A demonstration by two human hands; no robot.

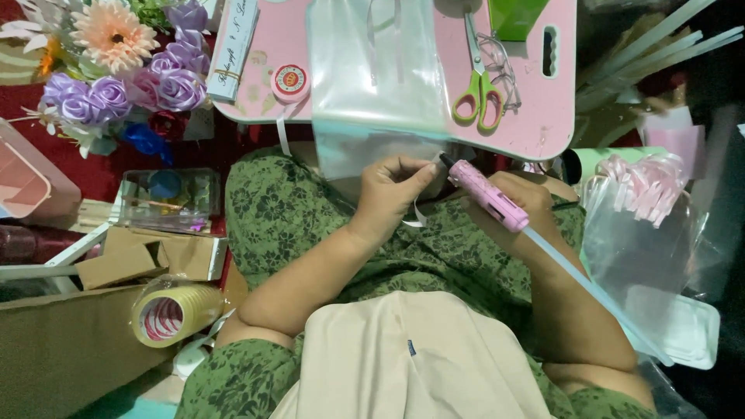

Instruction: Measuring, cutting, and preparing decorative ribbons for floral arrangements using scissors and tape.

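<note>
Pink tool: glue gun [487, 198], held in right hand [531, 203], nozzle tip pointing up-left toward the left fingertips, a clear glue stick [590, 289] trailing out the back down to the right.
Right fingers: wrapped round the gun body from below, closed on it; fingertips mostly hidden behind the gun.
Left hand [390, 194]: thumb and forefinger pinched narrow on a thin white ribbon strip [417, 215], other fingers curled in.
Ribbon vs fingers: strip runs out from the pinch, loops down just below the left fingertips; its upper end sits just beside the gun nozzle, touching or not cannot tell.
Position: both hands over the lap, green floral fabric under them, just below the edge of the pink lap table [543, 109].
On table: clear plastic sheet [372, 70] hanging over the near edge, green-handled scissors [477, 93], eyeglasses [500, 66] just beside the scissors, small round red-and-white tape roll [291, 81].
Left side: bunch of purple and peach fabric flowers [132, 70], clear plastic box [167, 202], cardboard pieces [147, 256], roll of clear tape [174, 310].
Right side: pink ribbon bows [648, 182] on clear plastic, well apart from the hands.
</note>
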